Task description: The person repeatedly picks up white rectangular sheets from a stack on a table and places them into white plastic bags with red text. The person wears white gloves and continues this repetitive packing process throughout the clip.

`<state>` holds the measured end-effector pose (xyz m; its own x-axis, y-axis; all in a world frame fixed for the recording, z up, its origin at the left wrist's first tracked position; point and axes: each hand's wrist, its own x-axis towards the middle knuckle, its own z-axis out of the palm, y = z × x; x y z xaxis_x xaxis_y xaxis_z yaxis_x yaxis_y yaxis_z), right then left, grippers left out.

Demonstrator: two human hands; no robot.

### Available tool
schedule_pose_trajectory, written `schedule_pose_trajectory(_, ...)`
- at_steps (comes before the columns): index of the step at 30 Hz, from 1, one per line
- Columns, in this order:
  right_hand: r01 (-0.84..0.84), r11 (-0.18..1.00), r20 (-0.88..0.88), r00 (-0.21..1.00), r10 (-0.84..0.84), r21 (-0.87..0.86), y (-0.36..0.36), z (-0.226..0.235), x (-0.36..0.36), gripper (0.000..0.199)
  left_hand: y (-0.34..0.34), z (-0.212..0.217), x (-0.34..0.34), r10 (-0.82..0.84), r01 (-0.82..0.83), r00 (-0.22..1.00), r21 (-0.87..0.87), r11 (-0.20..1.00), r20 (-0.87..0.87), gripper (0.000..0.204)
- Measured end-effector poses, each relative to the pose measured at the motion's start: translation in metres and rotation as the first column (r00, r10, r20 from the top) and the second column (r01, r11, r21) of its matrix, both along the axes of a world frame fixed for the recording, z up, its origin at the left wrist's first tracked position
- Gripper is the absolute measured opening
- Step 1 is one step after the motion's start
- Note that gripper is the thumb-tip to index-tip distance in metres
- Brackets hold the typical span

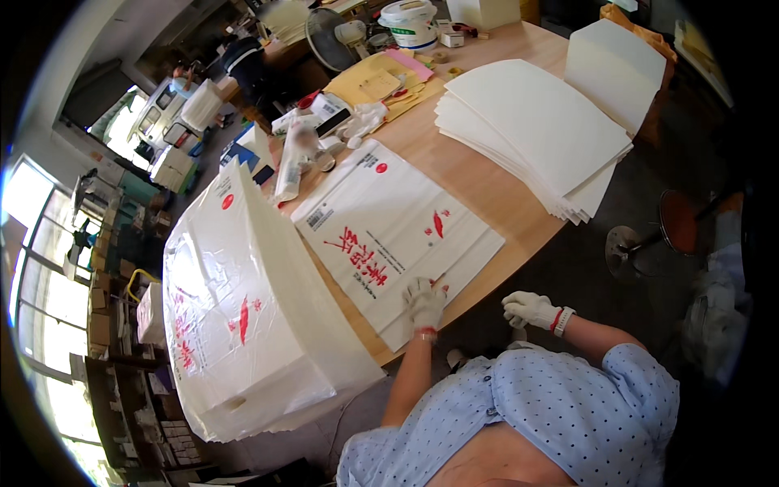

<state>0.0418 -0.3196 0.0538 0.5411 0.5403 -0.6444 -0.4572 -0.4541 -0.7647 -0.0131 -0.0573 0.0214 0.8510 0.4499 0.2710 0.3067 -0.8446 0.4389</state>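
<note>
My left hand [424, 304], in a white knit glove with a red cuff, lies on the near edge of a flat white bag [398, 223] printed in red and black. Its fingers are stretched out over the bag. My right hand [533, 311], gloved the same way, hangs just off the table's near edge. Its fingers are curled in, and nothing shows in them. Left of the flat bag, a tall pile of similar printed white bags [243, 276] under clear plastic reaches past the table edge. A fanned stack of blank white sheets [535, 122] lies to the right.
The wooden table [487, 191] also bears yellow envelopes [377, 81], a white bucket [410, 24] and loose packets. A fan [329, 39] stands at the back. White board [613, 69] rises at the far right, with a round stool [677, 221] below. Two people are far off.
</note>
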Motion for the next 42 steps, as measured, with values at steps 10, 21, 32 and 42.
schedule_pose_trajectory(10,-0.007,0.966,-0.234,0.970,0.069,0.258,0.056,-0.002,0.010,0.026,0.050,0.002,0.033,-0.096,-0.073,0.932,-0.441,0.895,-0.349,0.031)
schedule_pose_trajectory(21,-0.258,0.949,0.806,0.514,0.293,-0.181,0.137,0.007,0.093,0.026,0.139,0.049,0.054,0.478,0.072,0.869,-0.988,0.138,0.130,0.021)
schedule_pose_trajectory(32,-0.474,0.880,0.963,0.233,0.137,-0.011,0.219,-0.134,0.099,0.024,0.081,0.208,0.061,0.170,0.338,0.873,-0.819,0.463,0.457,0.052)
schedule_pose_trajectory(42,0.144,0.925,0.878,0.394,0.272,-0.351,-0.096,0.074,0.227,0.072,0.030,0.186,0.036,0.058,-0.089,0.670,0.003,0.996,0.740,0.043)
